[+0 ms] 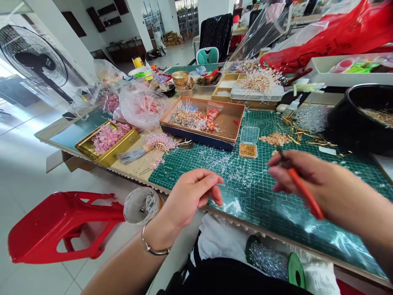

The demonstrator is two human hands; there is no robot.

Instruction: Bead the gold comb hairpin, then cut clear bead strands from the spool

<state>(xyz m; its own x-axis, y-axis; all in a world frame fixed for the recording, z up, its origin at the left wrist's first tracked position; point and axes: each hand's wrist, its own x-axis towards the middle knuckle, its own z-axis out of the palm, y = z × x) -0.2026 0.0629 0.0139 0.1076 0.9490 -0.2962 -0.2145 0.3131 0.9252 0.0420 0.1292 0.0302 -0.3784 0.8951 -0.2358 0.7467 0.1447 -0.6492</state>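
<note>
My left hand [196, 192] hovers over the near edge of the green cutting mat [184, 166], thumb and fingers pinched together; anything between them is too small to make out. Red-handled pliers [307, 194] are gripped in my right hand [325, 176], slightly blurred, their dark jaws pointing away from me. Clear beads [242, 174] lie scattered on the mat between my hands. Beyond them, a small clear box [248, 150] holds gold beads, its lid open. Near the pliers' tip is a pile of peach-coloured pieces [276, 138].
An orange-rimmed box [229, 116] holds beaded sprays. Pink flowers fill a gold tin [129, 145] at left. A black bucket [346, 119] stands at right. Below are a red stool [46, 225], a white tub [132, 209] and a green spool [296, 270] on my lap.
</note>
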